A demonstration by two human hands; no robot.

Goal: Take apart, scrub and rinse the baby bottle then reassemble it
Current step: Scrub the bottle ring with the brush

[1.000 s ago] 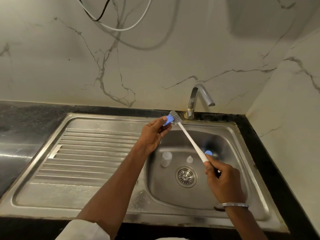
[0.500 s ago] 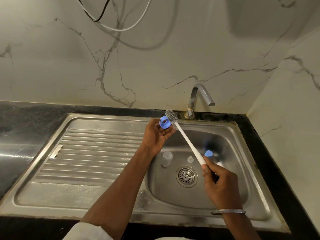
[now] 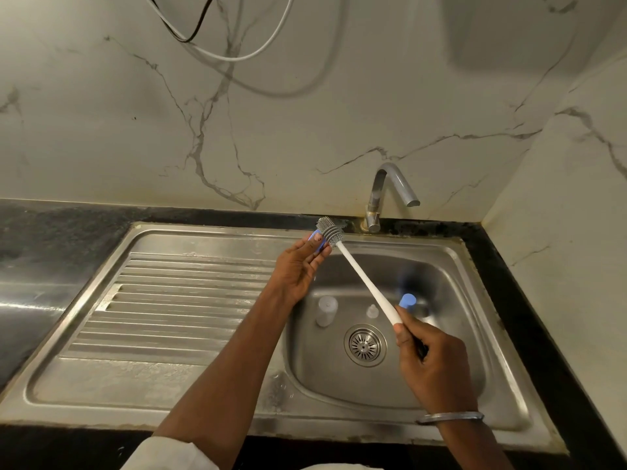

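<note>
Steel sink (image 3: 203, 374) scrubbing going on
left hand (image 3: 298, 266) is pinching the blue ring (image 3: 320, 247), right hand (image 3: 434, 364) is gripping the white brush (image 3: 366, 283), bristles touching it.

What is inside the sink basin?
In the sink basin stand a clear bottle, a small nipple and a blue cap, beyond the drain strainer. The right hand covers part of the floor.

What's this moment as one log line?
phase scrub | left hand holds blue ring | right hand grips brush | bottle in sink
</note>
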